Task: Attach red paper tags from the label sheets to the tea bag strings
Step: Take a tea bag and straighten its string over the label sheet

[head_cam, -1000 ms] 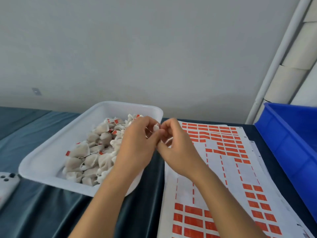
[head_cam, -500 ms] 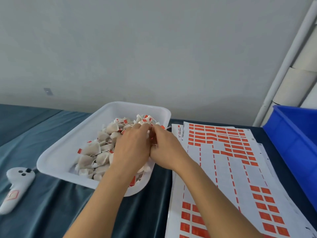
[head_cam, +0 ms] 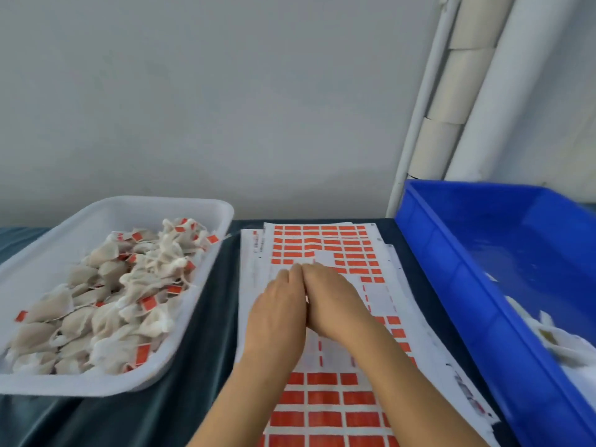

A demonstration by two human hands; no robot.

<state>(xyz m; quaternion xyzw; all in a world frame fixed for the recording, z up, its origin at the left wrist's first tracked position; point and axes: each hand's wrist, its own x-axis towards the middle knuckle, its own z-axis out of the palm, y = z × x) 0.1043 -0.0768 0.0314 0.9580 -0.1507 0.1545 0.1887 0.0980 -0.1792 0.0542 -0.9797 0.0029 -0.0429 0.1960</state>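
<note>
Both hands meet over the label sheets (head_cam: 325,401): left hand (head_cam: 277,321) and right hand (head_cam: 335,304) side by side, fingertips touching at the edge of a peeled gap, red tags (head_cam: 351,253) just beyond. Backs face the camera; can't tell whether fingers pinch anything. Likely step: lifting a fresh tag. Next needs a clean peel, w/ tea bags (head_cam: 106,298) off to the left in the white tray (head_cam: 48,253).

Two hands (head_cam: 306,311), one white tray (head_cam: 64,382), one blue bin (head_cam: 451,253), many tea bags (head_cam: 122,291).
</note>
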